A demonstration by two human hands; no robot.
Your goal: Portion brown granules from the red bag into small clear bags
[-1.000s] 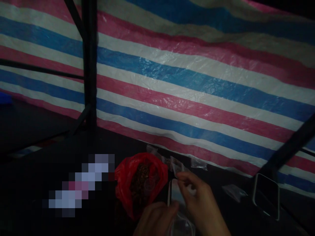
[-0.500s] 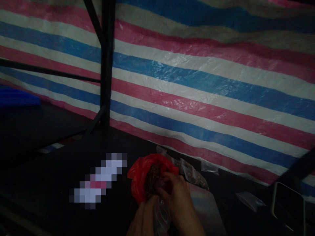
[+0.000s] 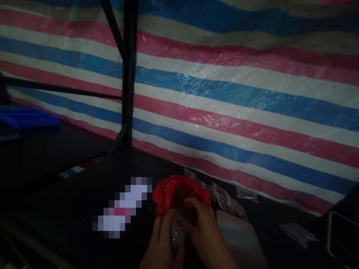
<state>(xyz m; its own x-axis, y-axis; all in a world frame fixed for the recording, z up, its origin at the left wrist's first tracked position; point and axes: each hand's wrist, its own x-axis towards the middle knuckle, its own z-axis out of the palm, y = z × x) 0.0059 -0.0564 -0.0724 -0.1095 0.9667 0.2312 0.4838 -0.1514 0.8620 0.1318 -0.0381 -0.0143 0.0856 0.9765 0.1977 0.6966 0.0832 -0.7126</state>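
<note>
A red plastic bag [image 3: 168,190] full of dark brown bits stands open on the dark table [image 3: 84,194]. My right hand [image 3: 206,233] reaches into its mouth, fingers curled among the bits. Just below the bag, my left hand [image 3: 161,243] holds a small clear plastic bag [image 3: 177,231] upright, close against my right hand. What my right fingers pinch is hidden.
Small filled clear bags [image 3: 227,201] lie behind the red bag, empty ones [image 3: 297,234] at the right. A pale flat sheet [image 3: 241,239] lies beside my right hand. A phone-like device [image 3: 340,235] stands far right. A striped tarp [image 3: 224,93] and black frame post [image 3: 127,74] rise behind.
My right hand moved from holding up a small clear bag into the red bag's mouth. My left hand closed on the clear bag. The view shifted left.
</note>
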